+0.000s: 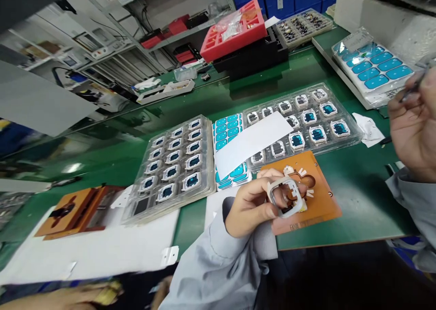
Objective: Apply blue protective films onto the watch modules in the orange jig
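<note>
My left hand (250,207) pinches a pale, square-cornered ring frame (298,206), like a watch case, tilted on its edge with its opening showing. Directly beneath and behind the frame lies an orange fixture plate (323,187) with a dark cut-out and small white tabs. Out at the right edge, my right hand (413,119) is raised with its fingers closed around a slim dark metal tool (410,91). Blur and the picture's edge hide the tool's exact kind. The tool is well apart from the frame.
Clear trays (204,178) (354,135) hold several similar frames with blue parts. Blue sticker sheets (220,135) lie between them under white paper (254,142). Bagged blue stickers (378,67) sit right. Orange blocks (73,207) stand left; another person's hand (64,298) shows bottom left.
</note>
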